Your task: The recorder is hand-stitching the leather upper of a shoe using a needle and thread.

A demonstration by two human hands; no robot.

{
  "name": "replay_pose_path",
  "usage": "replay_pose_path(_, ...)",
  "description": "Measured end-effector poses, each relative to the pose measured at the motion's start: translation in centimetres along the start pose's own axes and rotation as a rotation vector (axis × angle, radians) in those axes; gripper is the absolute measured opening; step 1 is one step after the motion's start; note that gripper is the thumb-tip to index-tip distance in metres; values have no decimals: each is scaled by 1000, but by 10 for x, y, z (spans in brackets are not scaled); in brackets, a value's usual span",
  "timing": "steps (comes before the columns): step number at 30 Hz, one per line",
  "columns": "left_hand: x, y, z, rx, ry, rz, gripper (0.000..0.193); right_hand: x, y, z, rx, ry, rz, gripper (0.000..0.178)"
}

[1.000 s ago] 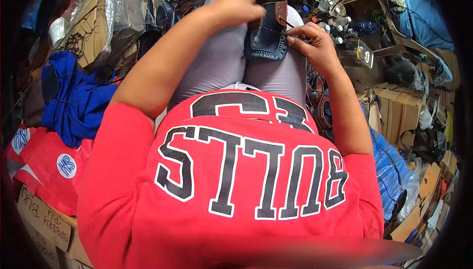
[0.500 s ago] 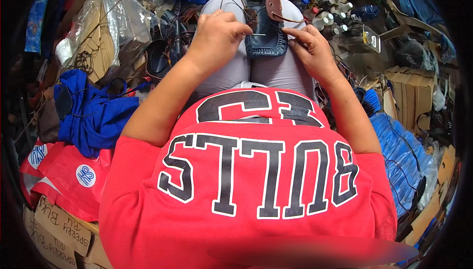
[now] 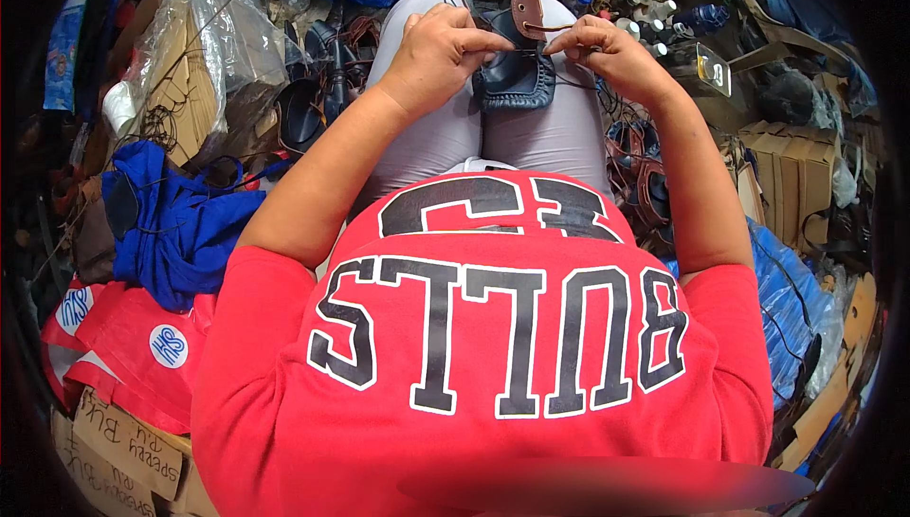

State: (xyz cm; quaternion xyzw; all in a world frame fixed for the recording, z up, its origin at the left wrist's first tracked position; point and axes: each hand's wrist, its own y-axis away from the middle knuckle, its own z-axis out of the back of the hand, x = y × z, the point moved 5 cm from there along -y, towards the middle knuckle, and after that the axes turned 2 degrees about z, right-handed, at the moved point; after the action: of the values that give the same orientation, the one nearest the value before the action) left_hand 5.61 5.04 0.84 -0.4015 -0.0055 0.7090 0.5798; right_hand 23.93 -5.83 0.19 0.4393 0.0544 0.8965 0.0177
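A dark moccasin-style shoe [image 3: 517, 81] with a gathered, stitched toe seam and a brown leather collar [image 3: 527, 17] rests across my grey-trousered knees, toe toward me. Over its left side, my left hand [image 3: 441, 54] is closed in a pinch, fingertips above the shoe's vamp. My right hand [image 3: 611, 54] pinches at the right edge, close to the brown lace [image 3: 559, 30]. Between the two sets of fingertips a thin dark thread [image 3: 529, 50] seems to run. The needle seen earlier does not show clearly now.
Small bottles [image 3: 649, 15] stand beyond my right knee. More shoes [image 3: 303, 114] lie to the left, near clear plastic [image 3: 237, 34] and blue cloth [image 3: 185, 218]. Red bags [image 3: 142, 346] lie at lower left; cardboard [image 3: 787, 171] and blue plastic sheeting [image 3: 777, 308] are at right.
My left hand has moved right and slightly up across the shoe. My right hand has risen from the toe's right side, and the pale needle by my left fingers no longer shows.
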Motion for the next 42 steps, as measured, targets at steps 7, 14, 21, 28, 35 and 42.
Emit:
replay_pose_path(7,1,0,0,12,2,13,21,-1,-2,0,5,-61,-21,32)
replay_pose_path(14,2,0,-2,68,-5,77,20,-2,-2,0,17,-112,-39,31)
replay_pose_path(21,3,-3,-8,90,-37,103,16,0,-2,-2,33,-160,-55,24)
replay_pose_path(28,-7,-17,-3,67,18,-16,20,4,0,-2,33,-164,-71,25)
replay_pose_path(35,-4,0,-11,84,52,341,24,-11,9,-12,-39,-398,-207,31)
replay_pose_path(42,0,-9,-25,282,81,565,31,-12,4,-14,-86,-497,-163,28)
